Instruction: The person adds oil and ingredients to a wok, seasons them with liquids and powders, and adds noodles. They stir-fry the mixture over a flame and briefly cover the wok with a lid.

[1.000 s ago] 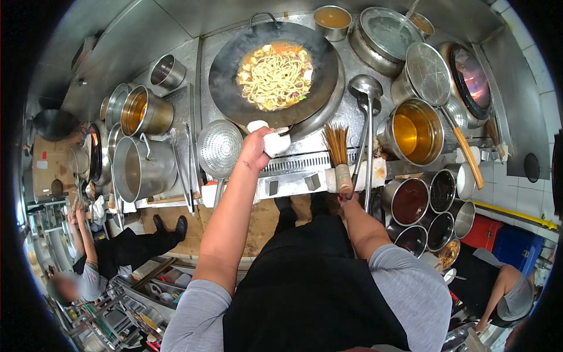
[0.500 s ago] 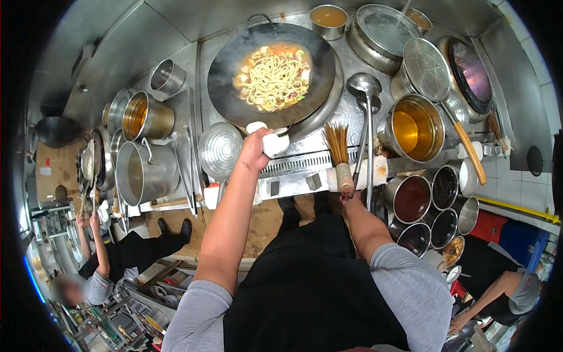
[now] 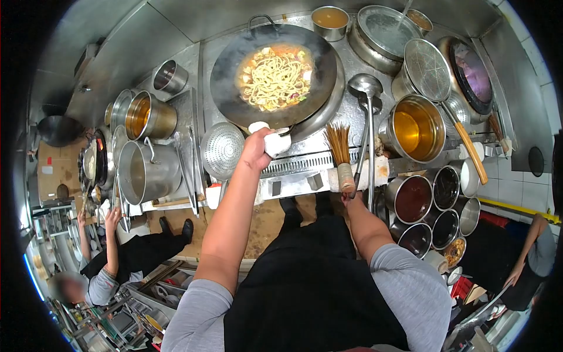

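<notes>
A white cloth [image 3: 277, 142] is gripped in my left hand [image 3: 256, 150] at the near edge of a dark wok [image 3: 226, 76], over the handle. Thick noodles [image 3: 275, 77] in reddish sauce lie in the wok, with thin steam above. My right hand [image 3: 350, 198] hangs low at the stove's front edge, just below a bamboo brush [image 3: 340, 152]; its fingers are mostly hidden. Beside the brush, a ladle [image 3: 365, 85] lies with its long handle pointing toward me. A perforated skimmer [image 3: 222, 150] is left of my left hand.
Right of the ladle is a pot of amber liquid [image 3: 417, 129], with a wire strainer [image 3: 428, 69] behind it. Sauce pots [image 3: 412, 198] cluster at the lower right. Metal pots [image 3: 149, 170] stand left. Co-workers are at far left [image 3: 111, 252] and far right [image 3: 498, 258].
The right co-worker has shifted outward, an arm now reaching down toward a long metal tool. The left co-worker's hands have moved slightly. My hands and the wok look almost unchanged.
</notes>
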The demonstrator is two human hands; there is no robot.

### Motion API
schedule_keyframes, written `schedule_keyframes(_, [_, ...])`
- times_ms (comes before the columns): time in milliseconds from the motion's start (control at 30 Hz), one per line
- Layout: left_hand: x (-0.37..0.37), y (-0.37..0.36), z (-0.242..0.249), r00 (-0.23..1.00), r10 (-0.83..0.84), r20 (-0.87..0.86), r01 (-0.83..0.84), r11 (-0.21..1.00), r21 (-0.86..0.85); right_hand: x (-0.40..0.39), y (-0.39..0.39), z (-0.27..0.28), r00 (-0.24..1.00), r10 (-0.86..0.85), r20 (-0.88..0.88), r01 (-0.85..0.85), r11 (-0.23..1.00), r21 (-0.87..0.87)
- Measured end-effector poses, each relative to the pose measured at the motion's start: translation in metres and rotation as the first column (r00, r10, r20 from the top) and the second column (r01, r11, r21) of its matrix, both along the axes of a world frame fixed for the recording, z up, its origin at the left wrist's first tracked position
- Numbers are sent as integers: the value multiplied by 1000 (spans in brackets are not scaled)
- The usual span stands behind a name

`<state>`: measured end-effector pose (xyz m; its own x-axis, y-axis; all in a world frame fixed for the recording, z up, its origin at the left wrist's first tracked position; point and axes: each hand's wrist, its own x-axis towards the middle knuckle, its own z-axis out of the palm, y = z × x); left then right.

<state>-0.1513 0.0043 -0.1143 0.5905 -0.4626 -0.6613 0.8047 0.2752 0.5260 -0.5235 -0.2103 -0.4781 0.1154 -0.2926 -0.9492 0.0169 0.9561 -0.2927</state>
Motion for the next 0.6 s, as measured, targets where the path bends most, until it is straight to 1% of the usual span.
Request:
schedule_keyframes(33, [0, 1, -2, 1000, -2, -5, 1, 1000, -11, 1, 0, 1, 998, -59, 15, 58, 998, 39])
schedule_keyframes(67, [1, 1, -3, 1000, -1, -4, 1, 1000, -10, 2, 0, 2, 998, -59, 16, 58, 998, 40])
schedule_keyframes(133, [2, 2, -5, 1000, -7, 16, 7, 1000, 9, 3, 0, 3, 1000, -16, -15, 17, 999, 40])
schedule_keyframes(267, [2, 1, -3, 1000, -6, 5, 6, 1000, -11, 10, 3, 14, 998, -13, -60, 13, 1000, -2])
schedule_keyframes(333, [1, 1, -3, 1000, -6, 15, 6, 1000, -3, 8, 4, 16, 996, 73, -46, -73, 997, -1])
schedule_keyframes(367, [1, 1, -3, 1000, -6, 14, 6, 1000, -6, 8, 3, 18, 996, 73, -47, -73, 997, -4])
schedule_keyframes(433, [2, 1, -4, 1000, -6, 0, 6, 1000, -1, 10, 1, 18, 996, 24, -80, -21, 999, 46])
schedule_keyframes(567, [2, 1, -6, 1000, -3, 7, 3, 1000, -16, 12, 2, 19, 996, 21, -90, -19, 1000, 19])
schedule_keyframes(600, [2, 1, -5, 1000, -9, 10, 10, 1000, -24, 9, 2, 20, 1000, -19, -25, 20, 997, 73])
